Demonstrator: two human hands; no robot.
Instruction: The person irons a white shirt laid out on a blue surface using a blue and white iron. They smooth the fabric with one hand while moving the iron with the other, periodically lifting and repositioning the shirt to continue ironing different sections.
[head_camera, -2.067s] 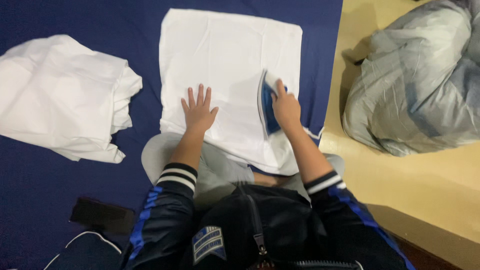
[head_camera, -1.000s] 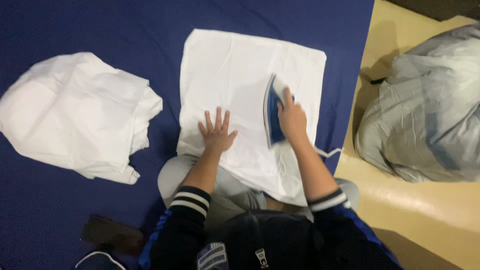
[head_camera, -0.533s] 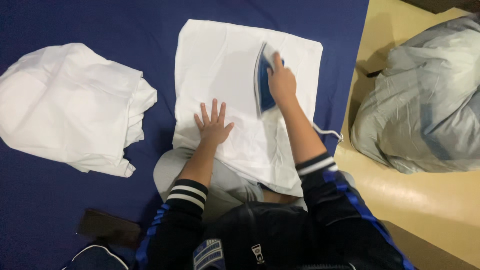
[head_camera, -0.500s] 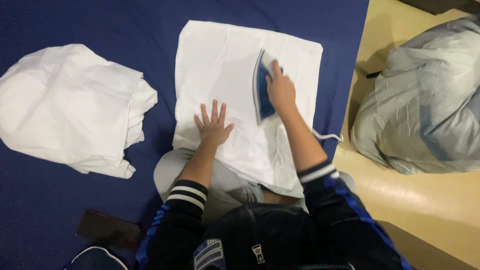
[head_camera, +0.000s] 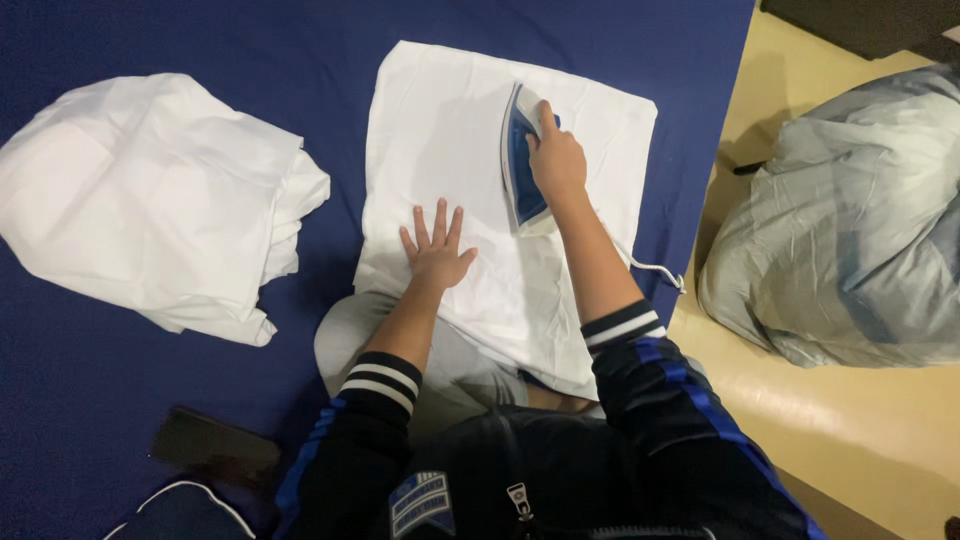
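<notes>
With fingers (head_camera: 548, 112) wrapped round its handle, my right hand (head_camera: 555, 160) grips the blue iron (head_camera: 520, 165) on the upper part of the flat white cloth (head_camera: 450, 130). My left hand (head_camera: 437, 252) lies flat, fingers spread, pressing the cloth's lower half. The cloth rests on a dark blue sheet (head_camera: 150, 40); a crumpled white pile (head_camera: 150, 200) sits well apart on my left, a grey bundle (head_camera: 850, 220) on my right.

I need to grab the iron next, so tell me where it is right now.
In the head view, the blue iron sits on the upper right part of the flat white cloth, gripped by the right hand, up and right of the left hand.
</notes>
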